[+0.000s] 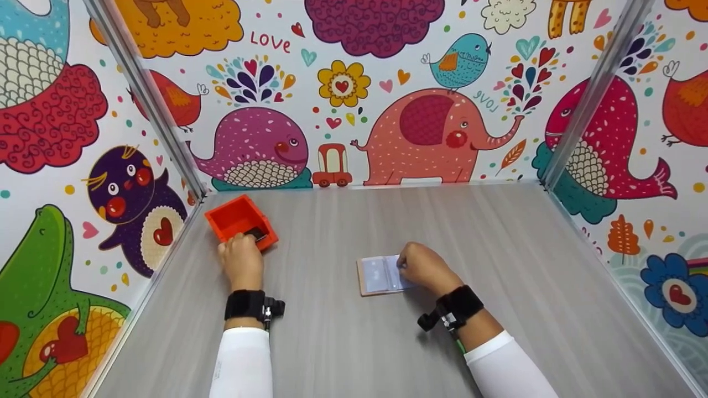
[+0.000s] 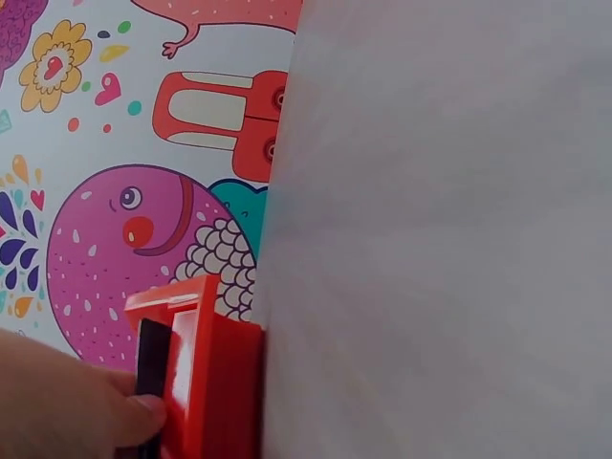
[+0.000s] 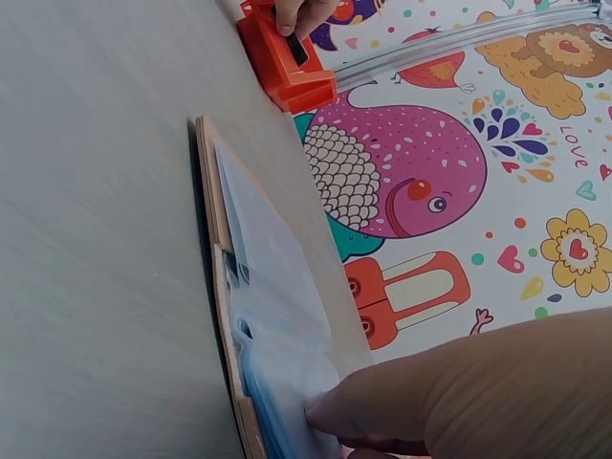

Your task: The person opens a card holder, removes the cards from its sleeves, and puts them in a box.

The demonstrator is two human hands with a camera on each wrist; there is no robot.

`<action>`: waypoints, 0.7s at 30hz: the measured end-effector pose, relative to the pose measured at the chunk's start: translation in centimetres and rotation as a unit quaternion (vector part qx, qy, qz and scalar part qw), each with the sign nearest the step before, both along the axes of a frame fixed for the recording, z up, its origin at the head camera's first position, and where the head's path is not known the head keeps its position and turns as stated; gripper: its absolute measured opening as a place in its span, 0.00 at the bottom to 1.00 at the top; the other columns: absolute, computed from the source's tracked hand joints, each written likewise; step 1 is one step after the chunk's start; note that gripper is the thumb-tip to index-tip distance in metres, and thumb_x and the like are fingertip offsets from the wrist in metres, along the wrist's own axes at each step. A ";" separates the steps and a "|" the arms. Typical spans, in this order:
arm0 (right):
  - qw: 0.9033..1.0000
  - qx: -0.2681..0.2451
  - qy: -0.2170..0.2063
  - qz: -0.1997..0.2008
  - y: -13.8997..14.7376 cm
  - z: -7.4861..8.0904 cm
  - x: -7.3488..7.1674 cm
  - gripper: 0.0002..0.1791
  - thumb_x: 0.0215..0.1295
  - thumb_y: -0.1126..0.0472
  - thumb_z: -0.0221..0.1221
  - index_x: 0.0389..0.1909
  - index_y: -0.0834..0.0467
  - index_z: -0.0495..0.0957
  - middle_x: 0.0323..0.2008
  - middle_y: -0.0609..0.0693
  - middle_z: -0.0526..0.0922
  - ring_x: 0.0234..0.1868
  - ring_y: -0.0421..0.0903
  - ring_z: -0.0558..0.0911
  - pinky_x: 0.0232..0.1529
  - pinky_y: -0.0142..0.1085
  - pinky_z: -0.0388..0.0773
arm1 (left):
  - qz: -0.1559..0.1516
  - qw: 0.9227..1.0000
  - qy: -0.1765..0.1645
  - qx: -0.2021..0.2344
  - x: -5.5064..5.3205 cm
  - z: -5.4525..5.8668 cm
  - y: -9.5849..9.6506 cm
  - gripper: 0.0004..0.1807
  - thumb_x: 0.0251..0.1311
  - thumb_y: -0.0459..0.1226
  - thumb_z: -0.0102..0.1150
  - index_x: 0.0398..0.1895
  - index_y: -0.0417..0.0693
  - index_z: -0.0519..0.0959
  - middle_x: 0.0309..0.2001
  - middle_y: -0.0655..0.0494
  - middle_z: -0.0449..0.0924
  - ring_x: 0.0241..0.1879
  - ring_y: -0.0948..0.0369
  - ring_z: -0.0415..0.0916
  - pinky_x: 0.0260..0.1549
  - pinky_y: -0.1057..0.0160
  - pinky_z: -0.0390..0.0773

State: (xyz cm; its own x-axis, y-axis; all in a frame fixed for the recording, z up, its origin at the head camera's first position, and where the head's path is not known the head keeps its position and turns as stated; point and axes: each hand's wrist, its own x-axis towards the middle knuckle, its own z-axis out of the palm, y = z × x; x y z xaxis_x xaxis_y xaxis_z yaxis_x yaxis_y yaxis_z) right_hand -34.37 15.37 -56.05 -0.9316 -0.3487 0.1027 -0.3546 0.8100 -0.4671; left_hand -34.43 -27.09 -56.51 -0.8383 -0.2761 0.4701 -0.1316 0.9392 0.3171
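Note:
An open card holder [image 1: 362,279] with clear plastic sleeves lies on the table, its cover tan at the edges. My right hand [image 1: 428,268] has its fingers curled at the right-hand sleeves [image 3: 277,382] and pinches them near their edge. At the red-orange box [image 1: 227,215], my left hand [image 1: 241,257] holds a flat black card-like piece [image 2: 151,373] between thumb and fingers. That piece stands over the near part of the box, against its inner side. What is printed on it cannot be made out.
The grey wood-grain table [image 1: 326,331] is enclosed by cartoon-printed walls [image 1: 343,127] with metal corner strips [image 1: 166,110]. The box stands at the far left, close to the left wall. Black straps with small cameras sit on both wrists.

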 end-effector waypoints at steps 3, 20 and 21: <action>1.000 0.000 -0.001 -0.002 0.1 0.1 0.1 0.08 0.62 0.72 0.71 0.39 0.64 0.95 0.41 0.57 0.95 0.45 0.54 0.92 0.53 0.53 0.91 | 0.005 1.000 -0.016 0.000 0.1 0.1 0.2 0.12 0.71 0.24 0.57 0.45 0.28 0.91 0.42 0.29 0.90 0.48 0.32 0.87 0.56 0.40 0.71; 1.000 0.003 0.013 0.010 0.3 0.0 0.2 0.05 0.61 0.71 0.72 0.37 0.65 0.94 0.39 0.58 0.93 0.43 0.55 0.90 0.53 0.53 0.90 | -0.060 0.997 0.020 -0.041 -0.2 2.7 4.5 0.11 0.76 0.35 0.64 0.42 0.35 0.90 0.44 0.35 0.90 0.52 0.37 0.83 0.52 0.40 0.75; 1.000 0.004 0.012 0.009 0.3 0.0 0.2 0.05 0.62 0.71 0.72 0.37 0.65 0.94 0.39 0.58 0.93 0.43 0.54 0.90 0.53 0.53 0.90 | -0.073 0.996 0.024 -0.050 -0.2 2.8 5.2 0.11 0.75 0.35 0.64 0.40 0.35 0.90 0.43 0.36 0.90 0.51 0.37 0.84 0.51 0.40 0.76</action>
State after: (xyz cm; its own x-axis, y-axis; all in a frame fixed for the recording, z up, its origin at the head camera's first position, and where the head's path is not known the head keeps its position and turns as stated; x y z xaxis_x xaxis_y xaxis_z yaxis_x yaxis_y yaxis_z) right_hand -34.21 15.69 -56.06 -0.9228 -0.3655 0.1217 -0.3793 0.8069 -0.4528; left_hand -34.60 -21.92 -53.73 -0.8418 -0.1034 0.5298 0.0208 0.9745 0.2233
